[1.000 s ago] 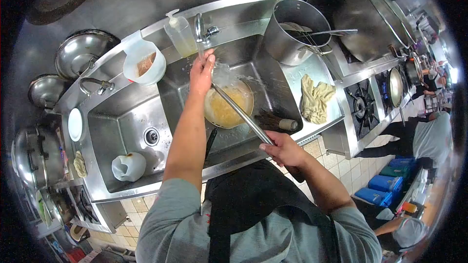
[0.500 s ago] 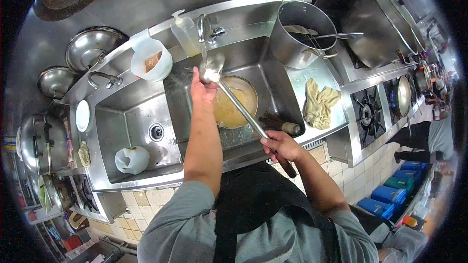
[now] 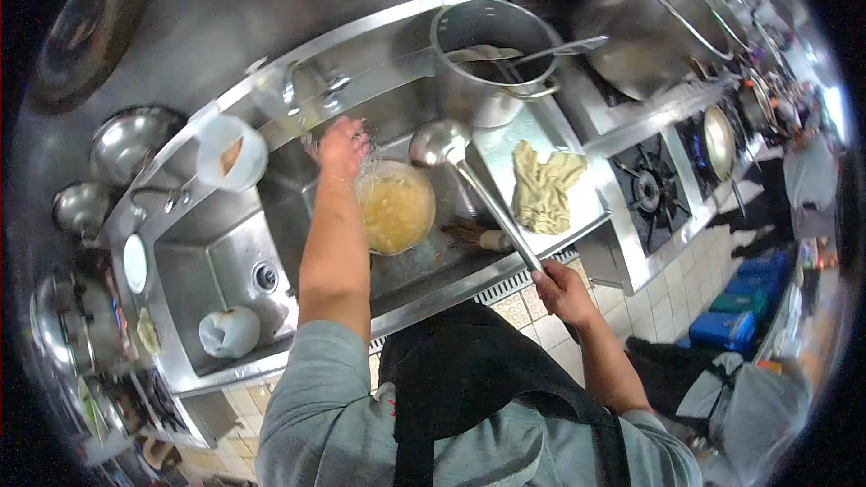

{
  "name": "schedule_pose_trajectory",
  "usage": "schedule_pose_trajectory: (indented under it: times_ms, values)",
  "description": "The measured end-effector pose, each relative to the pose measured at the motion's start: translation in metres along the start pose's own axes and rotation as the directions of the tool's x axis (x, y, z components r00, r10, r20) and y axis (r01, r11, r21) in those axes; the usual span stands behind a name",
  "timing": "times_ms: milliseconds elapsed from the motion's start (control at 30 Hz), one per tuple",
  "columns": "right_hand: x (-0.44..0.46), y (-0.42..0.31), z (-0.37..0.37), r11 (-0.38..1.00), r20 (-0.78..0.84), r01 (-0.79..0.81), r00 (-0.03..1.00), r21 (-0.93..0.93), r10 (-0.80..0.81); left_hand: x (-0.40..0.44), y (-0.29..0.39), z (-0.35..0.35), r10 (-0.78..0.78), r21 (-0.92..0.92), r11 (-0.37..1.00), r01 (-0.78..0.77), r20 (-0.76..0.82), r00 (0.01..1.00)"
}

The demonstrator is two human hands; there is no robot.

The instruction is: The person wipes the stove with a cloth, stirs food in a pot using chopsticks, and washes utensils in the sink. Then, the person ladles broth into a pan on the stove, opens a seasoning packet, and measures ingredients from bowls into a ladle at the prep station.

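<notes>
While the wide-open left hand [image 3: 338, 149] is meeting splashing water [image 3: 368, 137] at upper left-centre, the right hand [image 3: 561, 294] is gripping the long silver metal ladle [image 3: 496, 207] near centre, ideally steadying its cup [image 3: 439, 142] clear of the round bowl of yellowish liquid [image 3: 428, 198].

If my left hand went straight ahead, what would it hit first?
Probably the shiny chrome tap handle; depth is unclear, though, so your left hand might meet the grey steel sink's back wall instead.
</notes>
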State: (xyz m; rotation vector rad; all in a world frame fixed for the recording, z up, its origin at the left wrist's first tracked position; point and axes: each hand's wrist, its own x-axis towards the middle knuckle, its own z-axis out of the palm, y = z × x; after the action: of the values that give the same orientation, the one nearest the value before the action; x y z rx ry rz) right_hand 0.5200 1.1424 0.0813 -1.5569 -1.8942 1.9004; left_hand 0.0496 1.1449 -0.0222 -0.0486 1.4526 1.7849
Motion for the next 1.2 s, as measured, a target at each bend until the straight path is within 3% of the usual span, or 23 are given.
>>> schedule_pose_trajectory:
  times_ms: [100, 167, 233, 300, 400, 467, 500, 567, 600, 633, 700, 767, 867, 900, 967, 1100, 1167, 1200]
  values:
    - [-0.025, 0.025, -0.021, 0.99, -0.109, -0.014, 0.994, -0.14, -0.001, 0.048, 0.001, 0.015, 0.056, -0.368, 0.929, -0.037, 0.041, 0.998]
    - [-0.042, 0.046, -0.031, 0.973, -0.148, 0.003, 0.988, -0.229, -0.038, 0.043, 0.02, 0.038, 0.065, -0.448, 0.893, -0.044, 0.033, 0.997]
    - [-0.06, 0.055, -0.034, 0.983, -0.247, -0.004, 0.968, -0.184, -0.042, 0.087, 0.024, 0.022, 0.024, -0.548, 0.833, 0.072, 0.166, 0.986]
    - [-0.081, 0.049, -0.033, 0.989, -0.253, -0.082, 0.966, -0.12, 0.049, 0.094, 0.033, 0.033, -0.057, -0.592, 0.801, 0.087, 0.07, 0.996]
    - [-0.1, 0.058, -0.028, 0.991, -0.317, -0.124, 0.943, -0.047, 0.103, 0.116, 0.028, 0.038, -0.054, -0.544, 0.836, 0.075, 0.055, 0.997]
    - [-0.108, 0.059, -0.024, 0.989, -0.358, -0.146, 0.925, -0.015, 0.131, 0.113, 0.031, 0.042, -0.045, -0.355, 0.934, 0.031, -0.032, 0.998]
    - [-0.111, 0.064, -0.023, 0.988, -0.358, -0.152, 0.921, 0.032, 0.153, 0.1, 0.036, 0.051, -0.051, -0.348, 0.936, 0.044, -0.011, 0.999]
    - [-0.119, 0.065, -0.018, 0.983, -0.371, -0.161, 0.91, 0.089, 0.183, 0.064, 0.044, 0.069, -0.074, -0.305, 0.952, 0.037, -0.111, 0.991]
    - [-0.124, 0.061, -0.018, 0.98, -0.38, -0.163, 0.904, 0.117, 0.196, 0.079, 0.043, 0.063, -0.171, -0.431, 0.893, 0.126, -0.067, 0.983]
    - [-0.127, 0.06, -0.016, 0.976, -0.388, -0.163, 0.898, 0.145, 0.208, 0.097, 0.04, 0.055, -0.175, -0.423, 0.895, 0.138, -0.05, 0.983]
    - [-0.137, 0.066, -0.013, 0.977, -0.423, -0.15, 0.884, 0.151, 0.201, 0.127, 0.028, 0.042, -0.052, -0.672, 0.716, 0.189, 0.219, 0.974]
    - [-0.151, 0.07, -0.009, 0.945, -0.445, -0.158, 0.851, 0.287, 0.277, 0.133, 0.02, 0.037, -0.021, -0.625, 0.762, 0.171, 0.24, 0.971]
    - [-0.175, 0.079, -0.003, 0.932, -0.513, -0.174, 0.795, 0.318, 0.323, 0.103, 0.039, 0.055, -0.032, -0.376, 0.927, 0.007, -0.06, 0.998]
    - [-0.184, 0.079, 0.0, 0.926, -0.545, -0.185, 0.763, 0.33, 0.346, 0.102, 0.042, 0.057, -0.039, -0.366, 0.93, 0.017, -0.054, 0.998]
    - [-0.199, 0.083, 0.003, 0.887, -0.567, -0.181, 0.711, 0.424, 0.416, 0.104, 0.044, 0.063, -0.064, -0.329, 0.944, 0.0, -0.185, 0.981]
    - [-0.229, 0.11, 0.003, 0.84, -0.622, -0.172, 0.599, 0.514, 0.503, 0.094, 0.037, 0.056, -0.051, -0.252, 0.968, 0.012, -0.147, 0.988]
    - [-0.242, 0.132, 0.0, 0.825, -0.635, -0.148, 0.569, 0.546, 0.523, 0.1, 0.023, 0.048, -0.067, -0.177, 0.982, 0.067, 0.005, 0.998]
    - [-0.248, 0.141, -0.001, 0.816, -0.664, -0.138, 0.514, 0.561, 0.543, 0.083, 0.014, 0.058, -0.06, -0.166, 0.984, 0.061, 0.007, 0.998]
